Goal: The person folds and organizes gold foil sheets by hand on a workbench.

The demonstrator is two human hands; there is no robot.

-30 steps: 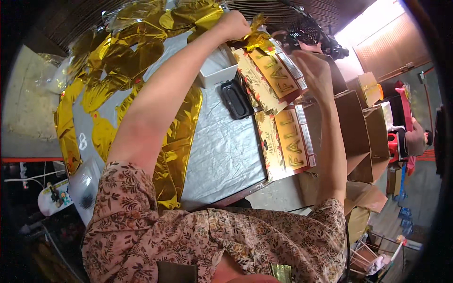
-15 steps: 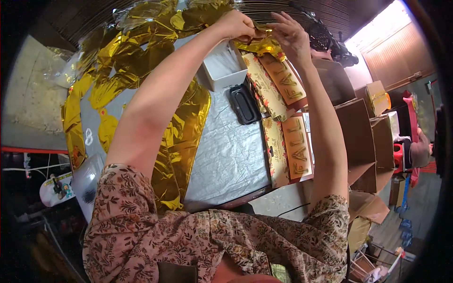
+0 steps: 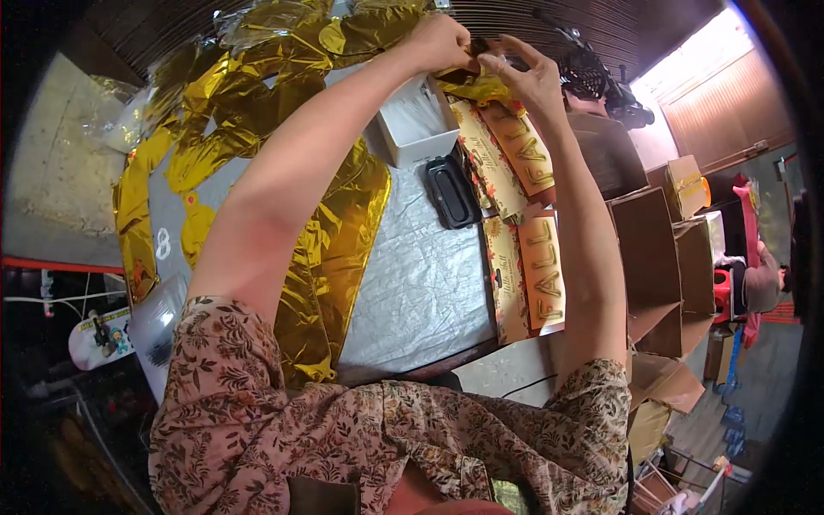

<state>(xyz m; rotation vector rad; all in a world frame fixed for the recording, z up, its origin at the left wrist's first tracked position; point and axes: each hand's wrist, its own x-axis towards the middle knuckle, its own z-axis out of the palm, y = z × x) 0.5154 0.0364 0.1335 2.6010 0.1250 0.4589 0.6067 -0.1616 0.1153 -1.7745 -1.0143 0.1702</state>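
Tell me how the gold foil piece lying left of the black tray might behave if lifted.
The gold foil piece would probably flop, since it lies flat and creased. It looks thin, so likely light for its size. Its glossy surface suggests it could be slippery.

Foil sheets (image 3: 257,103) are lying on table (image 3: 421,283) at left, cards (image 3: 508,279) are lying at right, box (image 3: 427,150) and tray (image 3: 452,196) are sitting between

Foil sheets are covering table's far-left part, one long piece is running toward near edge; box is standing open-top near far end, right of foil sheets; tray is lying just in front of box, left of cards; cards are lying along right edge, one group behind the other; left hand (image 3: 439,45) is hanging behind box, right hand (image 3: 534,81) is hanging just right of it, foil piece (image 3: 482,91) is lying below them, behind cards; cardboard boxes (image 3: 650,253) are standing right of table, past right forearm (image 3: 592,232)
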